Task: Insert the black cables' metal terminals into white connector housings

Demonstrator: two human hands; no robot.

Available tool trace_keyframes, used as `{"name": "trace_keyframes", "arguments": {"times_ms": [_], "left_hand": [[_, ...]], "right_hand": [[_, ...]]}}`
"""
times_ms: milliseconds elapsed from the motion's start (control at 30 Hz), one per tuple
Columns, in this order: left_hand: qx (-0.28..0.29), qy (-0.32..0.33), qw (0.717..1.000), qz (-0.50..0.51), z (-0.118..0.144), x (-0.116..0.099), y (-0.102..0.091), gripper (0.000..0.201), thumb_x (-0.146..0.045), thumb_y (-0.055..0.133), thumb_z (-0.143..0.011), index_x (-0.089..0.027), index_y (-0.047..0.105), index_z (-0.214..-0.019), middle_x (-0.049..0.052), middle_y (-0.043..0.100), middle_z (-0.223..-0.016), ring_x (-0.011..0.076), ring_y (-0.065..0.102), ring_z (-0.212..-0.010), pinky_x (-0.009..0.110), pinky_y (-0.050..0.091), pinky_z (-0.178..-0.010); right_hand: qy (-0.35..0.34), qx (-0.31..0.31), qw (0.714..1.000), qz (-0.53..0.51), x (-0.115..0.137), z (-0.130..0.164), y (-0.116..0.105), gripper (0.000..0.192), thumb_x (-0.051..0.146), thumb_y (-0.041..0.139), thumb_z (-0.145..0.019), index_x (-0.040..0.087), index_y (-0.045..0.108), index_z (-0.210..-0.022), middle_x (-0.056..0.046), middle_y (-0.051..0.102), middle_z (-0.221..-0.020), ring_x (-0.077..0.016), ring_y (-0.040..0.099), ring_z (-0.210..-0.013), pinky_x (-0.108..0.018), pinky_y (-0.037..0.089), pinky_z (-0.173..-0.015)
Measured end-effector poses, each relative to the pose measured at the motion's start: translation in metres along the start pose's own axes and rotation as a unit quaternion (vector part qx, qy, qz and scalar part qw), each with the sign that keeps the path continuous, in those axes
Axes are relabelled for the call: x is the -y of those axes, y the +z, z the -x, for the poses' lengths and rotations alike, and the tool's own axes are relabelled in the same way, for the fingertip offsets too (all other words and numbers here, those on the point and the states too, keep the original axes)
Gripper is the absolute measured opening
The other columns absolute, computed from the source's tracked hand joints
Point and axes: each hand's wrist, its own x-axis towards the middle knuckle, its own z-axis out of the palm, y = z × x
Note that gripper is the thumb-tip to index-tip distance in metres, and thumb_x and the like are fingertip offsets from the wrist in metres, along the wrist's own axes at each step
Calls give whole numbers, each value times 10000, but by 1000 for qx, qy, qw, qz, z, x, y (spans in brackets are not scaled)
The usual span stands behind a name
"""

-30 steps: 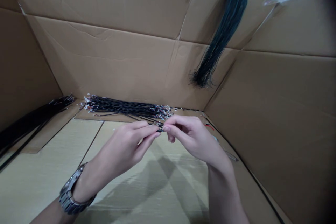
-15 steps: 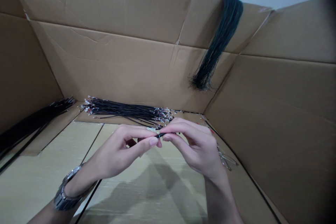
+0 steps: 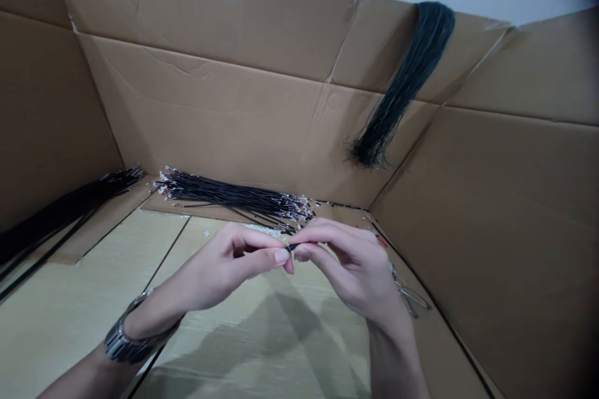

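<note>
Pinching: both hands meet at a small black wire end (image 3: 291,247) above the middle of the box floor.
Left hand (image 3: 229,265): thumb and forefinger closed narrowly on the wire end from the left; a metal watch (image 3: 127,340) sits on the wrist.
Right hand (image 3: 349,262): fingertips closed on the same wire end from the right, touching the left fingertips.
Wire end: held clear of the floor, just in front of the wire bundle (image 3: 229,196); how far it runs inside the hands cannot be told.
Wire bundle: black wires with pale tips, lying along the foot of the cardboard back wall (image 3: 210,106).
Hanging wires (image 3: 405,87): a dark tassel draped over the wall's top edge at the right corner.
Side wires (image 3: 60,212): a second black bundle along the left wall.
Change from earlier frames: the pinch sits slightly lower and further right than half a second ago, the left thumb tucked more tightly; the bundles lie as before.
</note>
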Motion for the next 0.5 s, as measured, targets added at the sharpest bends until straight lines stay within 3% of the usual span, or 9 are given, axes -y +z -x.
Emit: {"name": "trace_keyframes", "arguments": {"times_ms": [100,267,500], "left_hand": [[-14,7,998,-57,1,1,3,356,-413,512,-952,-169,726,-806,-26,506,-630,105,354,-584,235,274,-516],[-40,52,984,-165,1,5,6,350,-336,454,-989,-166,718,-834,-17,593,-672,109,453,-602,218,332,-541],[-51,75,972,-218,-6,11,-1,255,-351,509,-969,-185,703,-986,-4,677,-794,107,524,-634,206,381,-573]], "right_hand": [[54,40,998,19,3,0,-3,91,140,624,-908,197,693,-920,-4,713,-773,-126,650,-689,-248,494,-643],[85,80,991,65,1,-2,-3,114,188,607,-932,195,666,-834,20,707,-785,-101,637,-718,-220,444,-673],[118,120,977,129,-12,-4,-5,394,331,518,-988,168,533,-630,46,498,-575,-77,450,-559,-239,314,-568]]}}
